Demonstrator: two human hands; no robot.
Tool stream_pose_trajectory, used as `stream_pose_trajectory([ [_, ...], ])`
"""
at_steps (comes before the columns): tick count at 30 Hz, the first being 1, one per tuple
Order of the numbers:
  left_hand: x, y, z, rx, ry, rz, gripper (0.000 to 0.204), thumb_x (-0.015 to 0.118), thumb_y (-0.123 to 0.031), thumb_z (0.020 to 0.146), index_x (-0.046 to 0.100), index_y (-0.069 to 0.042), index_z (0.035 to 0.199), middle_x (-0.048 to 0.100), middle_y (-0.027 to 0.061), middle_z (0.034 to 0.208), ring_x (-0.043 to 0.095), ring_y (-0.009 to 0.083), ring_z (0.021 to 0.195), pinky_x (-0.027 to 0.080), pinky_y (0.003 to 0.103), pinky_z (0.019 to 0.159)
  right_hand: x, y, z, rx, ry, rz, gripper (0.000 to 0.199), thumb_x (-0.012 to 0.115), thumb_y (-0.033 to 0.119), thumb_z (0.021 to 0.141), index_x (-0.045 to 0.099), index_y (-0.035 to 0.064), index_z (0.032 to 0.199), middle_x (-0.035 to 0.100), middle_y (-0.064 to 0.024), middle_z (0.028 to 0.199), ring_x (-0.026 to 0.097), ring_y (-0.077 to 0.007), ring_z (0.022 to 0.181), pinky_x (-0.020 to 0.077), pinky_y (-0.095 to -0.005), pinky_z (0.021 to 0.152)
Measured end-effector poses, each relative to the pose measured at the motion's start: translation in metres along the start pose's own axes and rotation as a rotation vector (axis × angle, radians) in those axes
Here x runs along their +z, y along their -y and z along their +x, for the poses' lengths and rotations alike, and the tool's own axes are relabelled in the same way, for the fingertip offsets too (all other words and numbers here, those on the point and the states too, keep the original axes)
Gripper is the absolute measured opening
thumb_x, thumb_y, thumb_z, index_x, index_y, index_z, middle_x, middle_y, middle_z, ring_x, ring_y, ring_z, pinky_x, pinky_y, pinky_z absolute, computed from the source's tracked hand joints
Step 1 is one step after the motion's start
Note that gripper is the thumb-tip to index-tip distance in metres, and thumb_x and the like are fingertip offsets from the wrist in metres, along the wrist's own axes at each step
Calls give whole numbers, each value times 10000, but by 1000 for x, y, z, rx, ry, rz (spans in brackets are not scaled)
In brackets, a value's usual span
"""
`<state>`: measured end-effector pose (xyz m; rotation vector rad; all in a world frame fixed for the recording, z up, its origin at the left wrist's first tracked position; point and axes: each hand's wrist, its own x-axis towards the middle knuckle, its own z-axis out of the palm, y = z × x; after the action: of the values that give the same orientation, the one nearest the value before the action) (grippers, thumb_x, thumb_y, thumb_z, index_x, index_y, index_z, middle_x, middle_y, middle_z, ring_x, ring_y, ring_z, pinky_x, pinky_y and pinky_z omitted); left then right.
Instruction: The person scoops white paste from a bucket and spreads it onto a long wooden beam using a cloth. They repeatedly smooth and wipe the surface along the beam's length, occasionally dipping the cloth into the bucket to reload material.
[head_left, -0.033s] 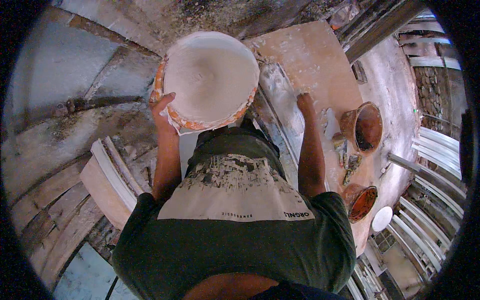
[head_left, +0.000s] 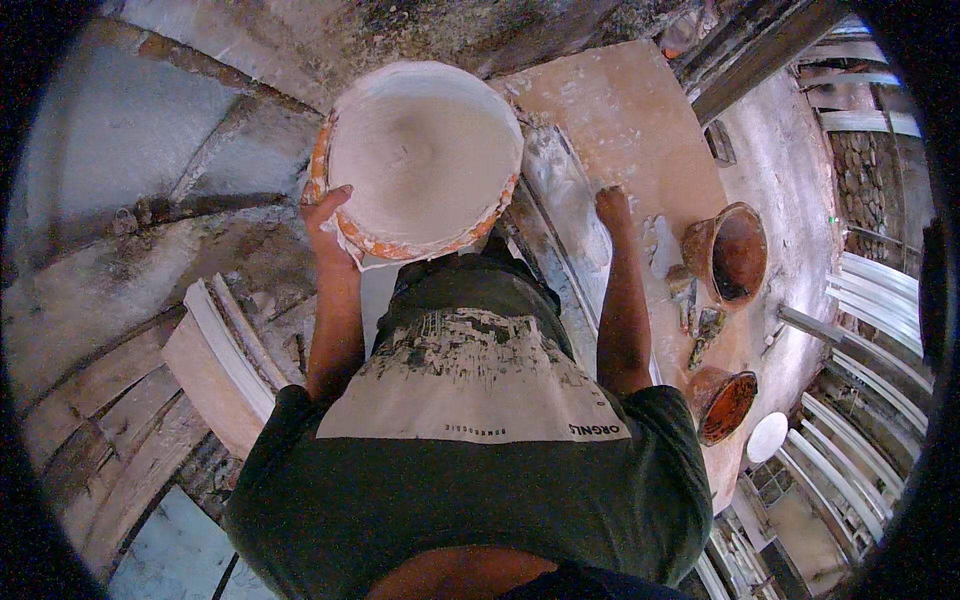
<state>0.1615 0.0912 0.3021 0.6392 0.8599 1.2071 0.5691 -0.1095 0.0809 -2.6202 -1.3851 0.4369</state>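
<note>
An orange basin, its rim crusted with white, is held up in front of me, full of a smooth off-white paste that looks like wet plaster. My left hand grips its near left side, thumb over the rim and fingers underneath. To the right of the basin, my right hand is closed in a fist over the edge of a board, with nothing showing in it. Beside that fist lies a long strip smeared white and grey.
On the right, a tan board carries white splashes. A stained brown bucket, a smaller orange-lined bucket and messy tools are on it. White mouldings lean at left; more white lengths are stacked far right.
</note>
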Motion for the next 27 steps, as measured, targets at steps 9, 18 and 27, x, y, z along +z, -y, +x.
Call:
stream_pose_trajectory([
  [9,32,-4,-2,61,149,-10,419,569,-68,716,514,42,1116,568,162,1061,564,251,974,466,371,850,-133,117,-36,87,-240,971,304,614,130,749,588,13,1028,628,-130,971,594,-273,921,459,-367,816],
  [18,9,-11,9,139,331,72,424,532,-120,797,454,25,1188,548,141,1089,548,226,980,469,370,831,-161,380,-42,-343,501,1042,412,577,329,769,602,-15,995,637,-125,911,611,-210,829,485,-343,715],
  [27,-5,-35,13,361,330,259,414,597,-67,716,449,6,1095,550,123,1001,545,200,893,478,348,779,-192,363,-3,-17,503,1828,244,564,188,708,621,-16,831,632,-142,771,631,-252,727,496,-391,607],
])
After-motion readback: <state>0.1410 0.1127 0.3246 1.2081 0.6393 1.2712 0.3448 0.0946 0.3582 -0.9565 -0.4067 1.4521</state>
